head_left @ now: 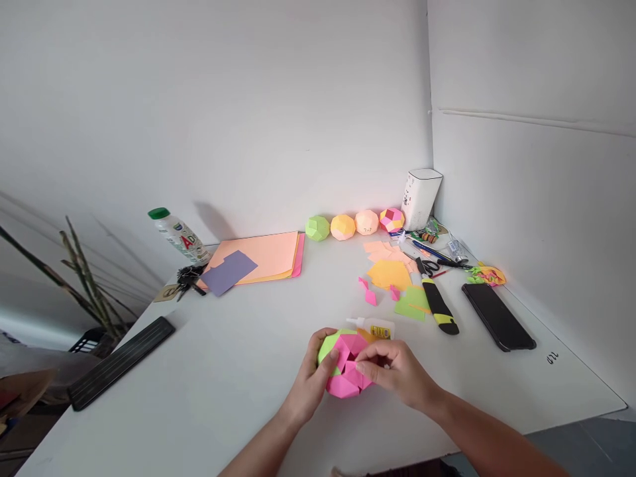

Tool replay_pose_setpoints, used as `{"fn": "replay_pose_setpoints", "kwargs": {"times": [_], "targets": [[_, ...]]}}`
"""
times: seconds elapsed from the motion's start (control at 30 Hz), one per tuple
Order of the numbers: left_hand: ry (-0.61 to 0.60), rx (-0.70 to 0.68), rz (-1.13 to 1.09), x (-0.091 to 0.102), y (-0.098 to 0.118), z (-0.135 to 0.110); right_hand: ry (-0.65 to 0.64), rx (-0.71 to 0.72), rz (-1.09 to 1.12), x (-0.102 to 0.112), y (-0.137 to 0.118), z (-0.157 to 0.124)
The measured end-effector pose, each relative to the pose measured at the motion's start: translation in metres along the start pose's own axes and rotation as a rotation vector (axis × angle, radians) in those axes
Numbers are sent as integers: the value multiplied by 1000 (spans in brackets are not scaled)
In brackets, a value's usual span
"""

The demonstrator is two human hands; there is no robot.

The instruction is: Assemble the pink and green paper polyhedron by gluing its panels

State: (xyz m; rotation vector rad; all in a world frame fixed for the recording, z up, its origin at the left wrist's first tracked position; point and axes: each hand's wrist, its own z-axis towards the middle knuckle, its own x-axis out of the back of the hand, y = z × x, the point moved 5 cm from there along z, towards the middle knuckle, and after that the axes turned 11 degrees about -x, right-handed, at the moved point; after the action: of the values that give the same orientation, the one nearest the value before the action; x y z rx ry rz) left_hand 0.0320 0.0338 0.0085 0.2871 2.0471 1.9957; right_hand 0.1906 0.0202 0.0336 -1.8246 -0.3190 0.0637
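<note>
A faceted paper ball (345, 385) in pink, green and some orange is held above the front part of the table. My left hand (317, 368) is closed around its left side, the thumb pressed on a pink face near a dark gap. At the ball's right side, my right hand (392, 371) pinches a pink paper piece (352, 366) beside that gap; whether the piece is loose or joined to the ball I cannot tell. Just behind the ball lies a white glue bottle (380, 328) with a yellow label, its nozzle pointing left.
Cut papers (390, 273), pink scraps (370, 296), a utility knife (438, 305), scissors (430, 266) and a phone (498, 317) lie to the right. Finished paper balls (342, 227) line the wall. Paper sheets (258, 255), keys (189, 278) and a bottle (179, 235) stand at left.
</note>
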Motion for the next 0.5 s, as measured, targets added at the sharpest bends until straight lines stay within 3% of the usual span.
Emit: {"fn": "replay_pose_setpoints", "kwargs": {"times": [0.23, 0.5], "targets": [[9, 12, 4, 0, -3, -1, 8, -9, -10, 1, 3, 1], [72, -78, 61, 1, 2, -1, 0, 7, 22, -3, -2, -1]]}}
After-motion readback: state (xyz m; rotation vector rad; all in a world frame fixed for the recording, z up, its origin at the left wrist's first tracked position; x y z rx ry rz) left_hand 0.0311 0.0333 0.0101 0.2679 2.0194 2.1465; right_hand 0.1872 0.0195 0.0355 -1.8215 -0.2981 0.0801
